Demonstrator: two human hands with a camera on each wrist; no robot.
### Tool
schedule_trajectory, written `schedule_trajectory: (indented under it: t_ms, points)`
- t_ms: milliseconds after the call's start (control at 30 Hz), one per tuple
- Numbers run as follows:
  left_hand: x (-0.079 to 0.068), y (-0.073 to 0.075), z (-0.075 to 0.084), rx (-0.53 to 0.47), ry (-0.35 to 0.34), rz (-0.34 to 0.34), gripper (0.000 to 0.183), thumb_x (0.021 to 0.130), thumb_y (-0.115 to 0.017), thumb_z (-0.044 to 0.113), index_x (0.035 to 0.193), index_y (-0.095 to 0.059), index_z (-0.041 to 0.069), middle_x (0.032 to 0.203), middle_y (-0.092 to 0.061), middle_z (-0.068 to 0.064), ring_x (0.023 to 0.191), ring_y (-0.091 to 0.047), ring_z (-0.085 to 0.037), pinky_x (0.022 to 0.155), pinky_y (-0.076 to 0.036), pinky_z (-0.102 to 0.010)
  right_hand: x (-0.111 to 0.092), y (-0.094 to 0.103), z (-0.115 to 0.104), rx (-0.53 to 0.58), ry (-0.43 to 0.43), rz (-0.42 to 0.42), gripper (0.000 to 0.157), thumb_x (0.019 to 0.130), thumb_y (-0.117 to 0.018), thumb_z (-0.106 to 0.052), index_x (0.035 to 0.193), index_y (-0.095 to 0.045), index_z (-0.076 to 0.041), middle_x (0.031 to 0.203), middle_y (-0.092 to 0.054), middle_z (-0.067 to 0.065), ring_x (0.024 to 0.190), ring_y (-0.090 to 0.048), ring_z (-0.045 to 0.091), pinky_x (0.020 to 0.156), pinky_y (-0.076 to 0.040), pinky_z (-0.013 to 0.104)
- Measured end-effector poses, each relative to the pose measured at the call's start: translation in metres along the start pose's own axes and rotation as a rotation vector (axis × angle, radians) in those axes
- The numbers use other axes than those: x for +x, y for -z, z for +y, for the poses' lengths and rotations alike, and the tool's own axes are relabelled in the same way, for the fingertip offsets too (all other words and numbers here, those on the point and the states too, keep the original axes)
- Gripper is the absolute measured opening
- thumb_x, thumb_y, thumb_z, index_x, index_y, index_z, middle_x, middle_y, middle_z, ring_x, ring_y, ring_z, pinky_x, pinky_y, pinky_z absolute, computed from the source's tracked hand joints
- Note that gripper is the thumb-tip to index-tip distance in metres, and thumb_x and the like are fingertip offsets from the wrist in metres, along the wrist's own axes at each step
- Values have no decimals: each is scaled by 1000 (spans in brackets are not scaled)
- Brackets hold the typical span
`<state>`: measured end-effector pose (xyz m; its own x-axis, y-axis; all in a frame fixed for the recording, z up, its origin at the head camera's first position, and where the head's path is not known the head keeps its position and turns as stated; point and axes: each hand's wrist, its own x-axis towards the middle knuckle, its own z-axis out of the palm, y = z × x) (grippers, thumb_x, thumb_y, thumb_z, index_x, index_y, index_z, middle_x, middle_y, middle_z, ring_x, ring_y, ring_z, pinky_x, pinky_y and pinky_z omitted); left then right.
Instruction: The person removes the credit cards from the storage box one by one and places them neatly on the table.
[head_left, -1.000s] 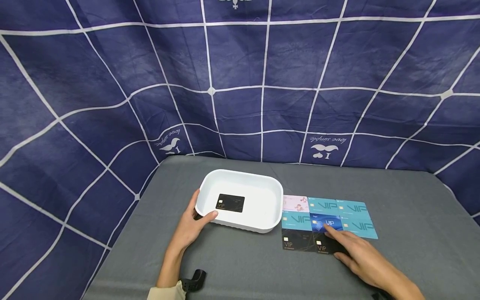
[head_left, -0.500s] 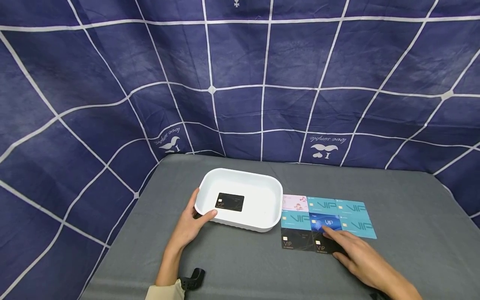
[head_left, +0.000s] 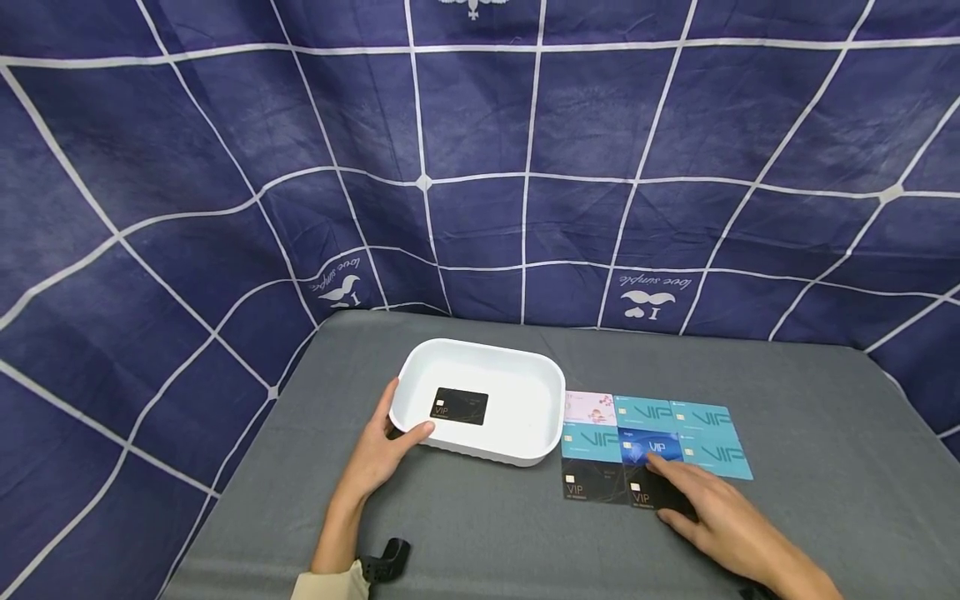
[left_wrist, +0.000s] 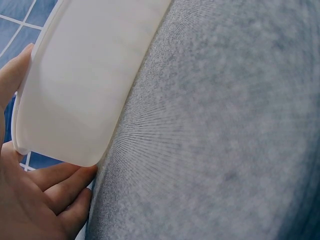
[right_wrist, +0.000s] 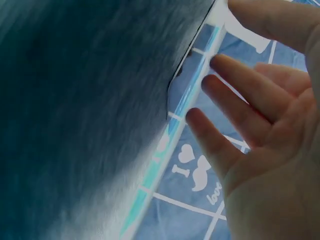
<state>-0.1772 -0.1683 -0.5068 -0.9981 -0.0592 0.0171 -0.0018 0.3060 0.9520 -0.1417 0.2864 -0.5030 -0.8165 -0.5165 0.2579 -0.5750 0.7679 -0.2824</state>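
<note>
Head looks down at table (head_left: 480, 533); wrist views skim it close.

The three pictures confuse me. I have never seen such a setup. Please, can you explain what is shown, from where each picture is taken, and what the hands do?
No machine works here: a person uses two bare hands and wears three cameras. The wide picture comes from a camera on the head, looking down at a grey table before a blue checked cloth. The two close pictures come from cameras on the wrists, so they look tilted and blurry.

The left hand holds the near left corner of a white tray, thumb on the rim; the left wrist picture shows that same tray from very near. One black card lies inside it.

Right of the tray, cards lie in rows: a pink card, several teal cards, a dark blue card and black ones. The right hand lies with straight fingers over these cards, a fingertip on the dark blue one. It grips nothing.
</note>
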Motion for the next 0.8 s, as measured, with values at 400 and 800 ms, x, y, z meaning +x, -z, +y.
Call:
schedule_trajectory:
  t_ms: [400, 800]
  points:
    - [-1, 0, 0, 3, -5, 6, 98, 86, -78, 24, 159, -14, 11, 156, -29, -23, 141, -30, -36, 110, -28, -51, 33, -8, -35, 186, 131, 180, 57, 78, -83, -9, 131, -63, -15, 123, -66, -3, 108, -64, 16, 93, -42, 16]
    - [0, 0, -1, -10, -1, 16, 98, 85, -80, 26, 159, -17, 13, 154, -32, -22, 140, -34, -35, 108, -31, -50, 97, -26, -91, 437, 213, 351, 54, 83, -78, -3, 133, -61, -12, 126, -64, 4, 115, -60, 21, 98, -42, 23]
